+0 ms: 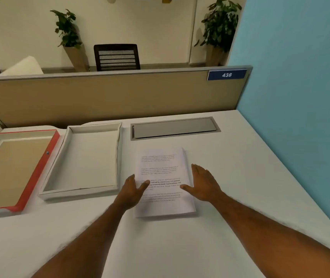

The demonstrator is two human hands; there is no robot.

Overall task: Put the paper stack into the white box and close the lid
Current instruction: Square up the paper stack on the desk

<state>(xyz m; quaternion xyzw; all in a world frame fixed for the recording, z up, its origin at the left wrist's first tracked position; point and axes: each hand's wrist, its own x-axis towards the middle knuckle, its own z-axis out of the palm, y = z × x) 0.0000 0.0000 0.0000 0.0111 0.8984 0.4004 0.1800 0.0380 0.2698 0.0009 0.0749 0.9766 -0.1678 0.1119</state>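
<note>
A thick stack of printed white paper (163, 163) lies flat on the white desk, right of centre. My left hand (132, 190) rests at the stack's left edge, fingers spread, thumb on the top sheet. My right hand (203, 182) lies at the stack's right edge, also spread, thumb on the paper. Neither hand has lifted the stack. Left of the stack sits the open white box (67, 135), shallow and holding nothing. Its red-edged lid (39, 169) lies upside down further left, touching the box.
A grey metal cable flap (174, 128) is set into the desk (240, 187) behind the stack. A tan partition (110, 95) closes the back, a blue wall (300, 97) the right. A chair and potted plants stand beyond the partition.
</note>
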